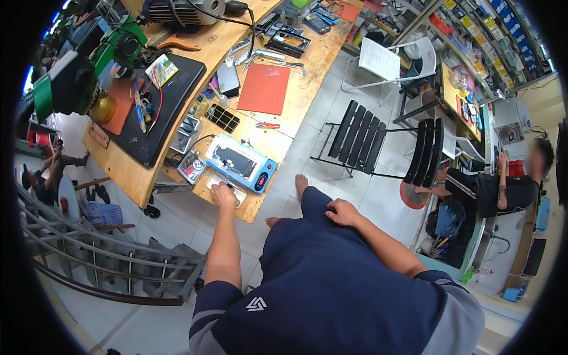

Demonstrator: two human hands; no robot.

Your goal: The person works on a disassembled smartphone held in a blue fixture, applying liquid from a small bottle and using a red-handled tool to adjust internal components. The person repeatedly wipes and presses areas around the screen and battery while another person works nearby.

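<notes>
My left hand [223, 196] reaches to the near end of the bench, over a shallow white tray [239, 197]. Its fingers are closed around something small and dark, too hidden to name. Just beyond it lies a blue and white heating plate [260, 182] with a red lit display and a red button. A phone part with a dark panel [235, 158] rests on that plate. My right hand [344, 212] rests on my thigh, fingers loosely bent and thumb apart, with nothing visible in it.
Beyond the plate are a black compartment tray [222, 118], red snips [268, 125] and an orange mat [264, 89]. A green-armed microscope [121, 44] stands over a black mat [177, 89]. A black slatted chair [358, 139] stands right; a person [503, 183] sits farther right.
</notes>
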